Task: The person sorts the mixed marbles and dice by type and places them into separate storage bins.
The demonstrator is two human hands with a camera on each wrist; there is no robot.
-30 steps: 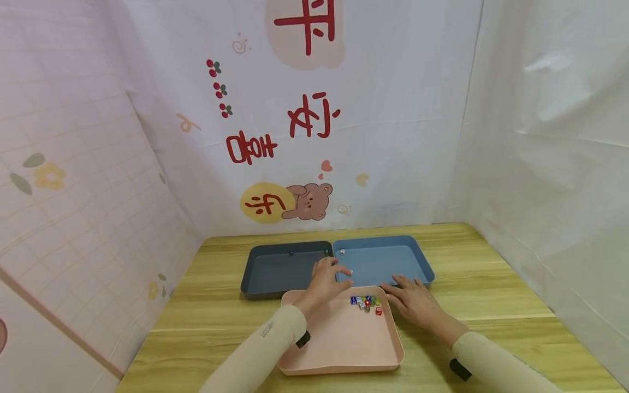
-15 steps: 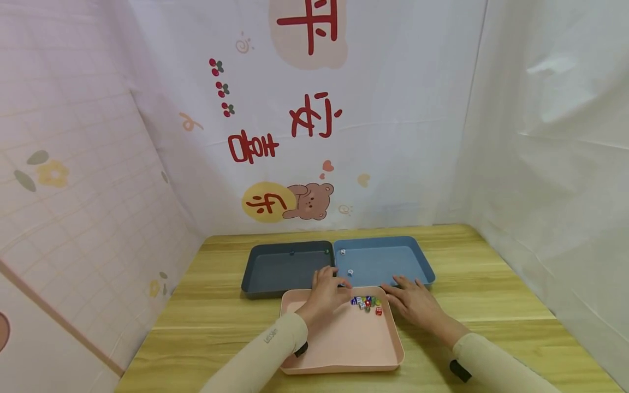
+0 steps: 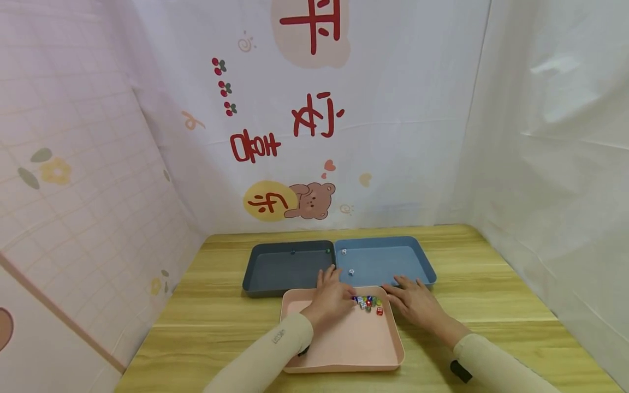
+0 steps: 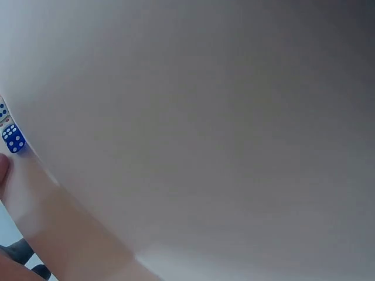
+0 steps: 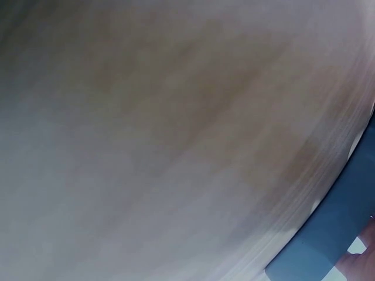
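Note:
My left hand [image 3: 331, 301] is over the pink tray [image 3: 314, 367], its thumb and index finger beside a blue die [image 4: 13, 139]. In the left wrist view a small gap shows between a fingertip [image 4: 3, 167] and that die, and nothing is seen held. White dice [image 3: 362, 305], a red die [image 3: 380, 311] and small green and yellow pieces lie clustered in the tray's far right corner. My right hand [image 3: 417, 303] lies with fingers spread by that corner, fingertips at the near rim of the blue tray [image 3: 393, 265].
Behind the pink tray, a dark grey tray [image 3: 285, 273] adjoins the blue one. It has small dark green pieces [image 3: 328, 251] along its far side. Two white dice [image 3: 351, 272] are in the blue tray. All stand on a wooden table [image 3: 196, 305] enclosed by printed cloth walls.
My left hand has come back from above the junction of the two far trays and down to the dice in the pink tray. The right hand has stayed in place.

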